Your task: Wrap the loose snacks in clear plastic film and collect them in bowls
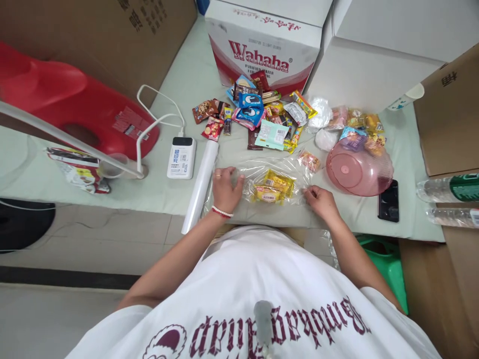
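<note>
A sheet of clear plastic wrap [258, 167] lies spread on the table in front of me, with yellow-wrapped snack packets [273, 188] on its middle. My left hand [227, 190] rests at the sheet's left edge, thumb and fingers apart. At the right edge, my right hand [321, 202] has its fingers closed on the wrap. Just left of my left hand, a white roll [201, 187] lies slantwise, reaching past the table's front edge. An orange-pink packet [310, 160] sits by the sheet's far right corner.
Assorted snacks [250, 107] are heaped before a Wahaha carton [265, 50]. To the right are a pink bowl [359, 167], a phone [389, 202] and plastic bottles [437, 191]. On the left stand a power bank [181, 158], a lamp base [134, 169] and a red container [75, 99].
</note>
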